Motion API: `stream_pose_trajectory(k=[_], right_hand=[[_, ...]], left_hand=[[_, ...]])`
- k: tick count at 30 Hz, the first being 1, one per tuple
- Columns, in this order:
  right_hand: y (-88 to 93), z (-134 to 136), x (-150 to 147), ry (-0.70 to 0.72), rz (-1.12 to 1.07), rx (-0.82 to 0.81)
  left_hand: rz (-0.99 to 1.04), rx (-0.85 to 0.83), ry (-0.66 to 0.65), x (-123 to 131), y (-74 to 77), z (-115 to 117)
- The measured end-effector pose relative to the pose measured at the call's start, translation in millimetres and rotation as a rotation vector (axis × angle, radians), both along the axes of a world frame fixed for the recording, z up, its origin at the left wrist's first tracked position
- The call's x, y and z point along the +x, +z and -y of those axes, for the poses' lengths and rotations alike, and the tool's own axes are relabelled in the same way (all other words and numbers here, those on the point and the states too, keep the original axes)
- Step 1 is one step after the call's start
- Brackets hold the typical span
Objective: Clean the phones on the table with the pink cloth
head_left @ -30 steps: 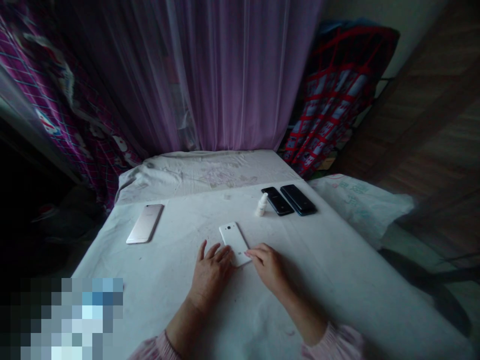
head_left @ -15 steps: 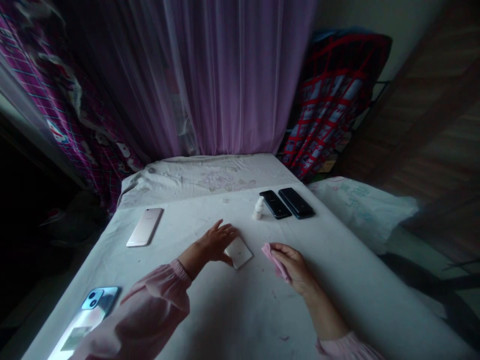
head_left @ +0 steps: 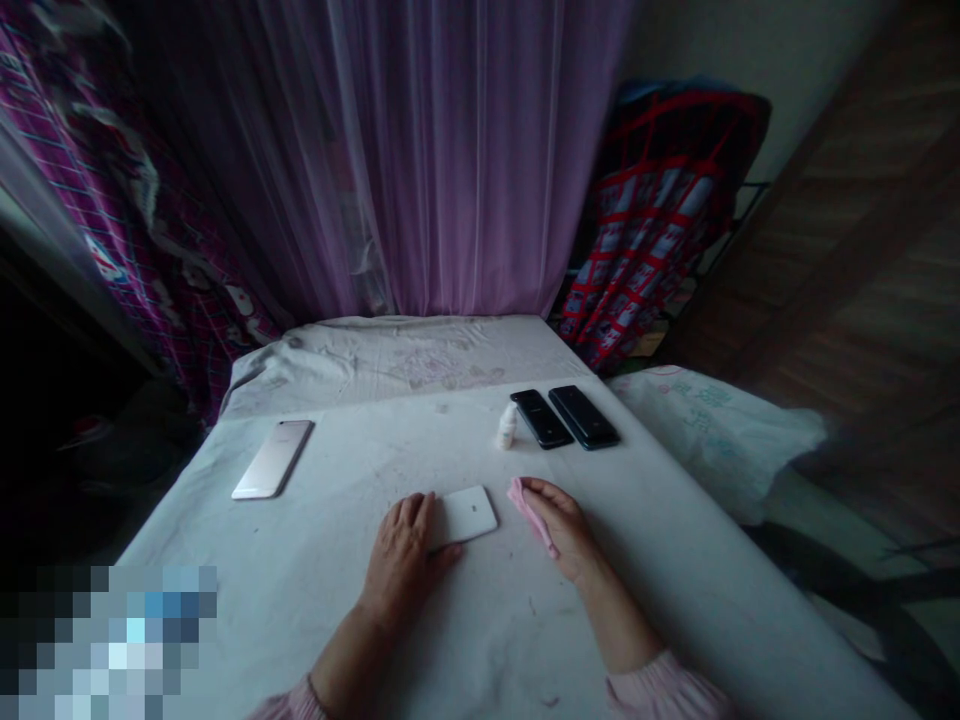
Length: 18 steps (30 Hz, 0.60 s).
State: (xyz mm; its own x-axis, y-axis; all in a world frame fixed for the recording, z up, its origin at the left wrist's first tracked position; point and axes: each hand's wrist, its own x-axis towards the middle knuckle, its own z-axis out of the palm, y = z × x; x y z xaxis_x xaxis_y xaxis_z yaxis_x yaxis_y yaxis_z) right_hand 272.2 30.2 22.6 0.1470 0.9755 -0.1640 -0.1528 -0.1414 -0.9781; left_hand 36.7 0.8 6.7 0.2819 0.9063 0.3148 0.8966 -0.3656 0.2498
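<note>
On the white cloth in front of me lies a flat white phone (head_left: pixel 466 513) with a small dark mark on its upper face. My left hand (head_left: pixel 401 545) grips its left end, fingers along the far side and thumb at the near edge. To the right, apart from the phone, my right hand (head_left: pixel 559 520) pinches a folded pink cloth (head_left: pixel 534 518) between thumb and fingers. A small white bottle (head_left: pixel 507 427) stands upright beyond the cloth, beside two dark phones (head_left: pixel 541 418).
A pale pink phone (head_left: pixel 274 460) lies at the left of the table (head_left: pixel 300 600). The lower left corner is blurred out by pixels. Purple curtains (head_left: pixel 465 180) hang behind the table. A white plastic bag (head_left: pixel 712 430) is beyond the right edge.
My left hand has closed on the white phone and turned it, so it now points more to the right. My right hand with the pink cloth has shifted slightly left.
</note>
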Motion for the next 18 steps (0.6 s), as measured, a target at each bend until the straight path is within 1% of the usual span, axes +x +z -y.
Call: stream_pose_trajectory(k=[2,4,7,10,12,14,18], right_hand=[[-2.9,-11,-8,-0.011,0.142,0.068],[-6.7,-21,-19,-0.011,0.363,0.180],[-11.6,-30,-34,0.042,0.697,0.344],[-14.9,-31,-45,0.121,0.908,0.399],[-16.6,-28,-47,0.144,0.971,0.414],[-18.4,-22,-45,0.154,0.981,0.429],[-24.0,4,-35,0.158,0.952,0.440]], left_hand=[[0.059,0.031,-0.005,-7,-8.0,5],[0.095,0.040,-0.002,-11,-11.0,5],[0.123,0.017,0.027,-10,-7.5,3],[0.133,-0.014,0.059,-7,-1.1,2],[0.129,-0.019,0.065,-6,1.7,3],[0.121,-0.016,0.072,-5,2.7,4],[0.122,0.000,0.079,-5,1.5,4]])
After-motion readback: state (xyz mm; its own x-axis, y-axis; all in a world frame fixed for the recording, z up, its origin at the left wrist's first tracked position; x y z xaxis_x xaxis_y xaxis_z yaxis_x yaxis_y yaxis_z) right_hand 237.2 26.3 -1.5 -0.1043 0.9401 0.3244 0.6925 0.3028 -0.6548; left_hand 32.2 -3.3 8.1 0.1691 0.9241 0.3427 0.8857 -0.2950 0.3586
